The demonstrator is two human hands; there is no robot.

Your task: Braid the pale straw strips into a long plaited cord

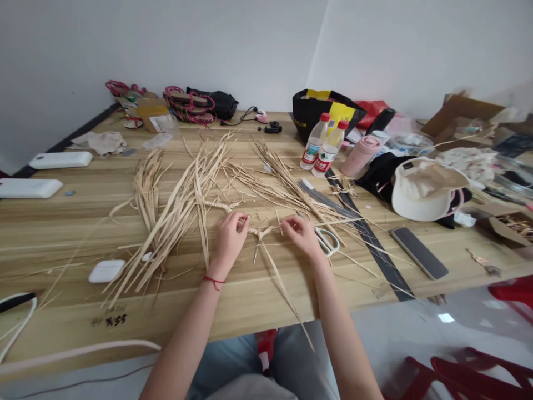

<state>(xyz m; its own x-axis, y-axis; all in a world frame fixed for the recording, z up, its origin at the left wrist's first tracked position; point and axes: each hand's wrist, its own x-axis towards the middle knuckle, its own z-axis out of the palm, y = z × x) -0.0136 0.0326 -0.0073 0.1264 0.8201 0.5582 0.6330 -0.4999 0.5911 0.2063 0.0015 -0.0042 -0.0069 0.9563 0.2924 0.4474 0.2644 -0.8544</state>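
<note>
Between my two hands lies a short braided straw piece with loose strands, one long strand trailing off the table's front edge. My left hand pinches the braid's left end. Close to its right end, my right hand has its fingers drawn together; whatever they hold is too small to make out. A thin, pointed metal piece hangs down at the braid. Scissors with pale handles lie beside my right wrist. Another braided length rests just beyond my left hand.
Straw bundles spread over the table's left and middle. Two water bottles, a pink tumbler, a white cap and a phone stand or lie to the right. An earbud case is at the left.
</note>
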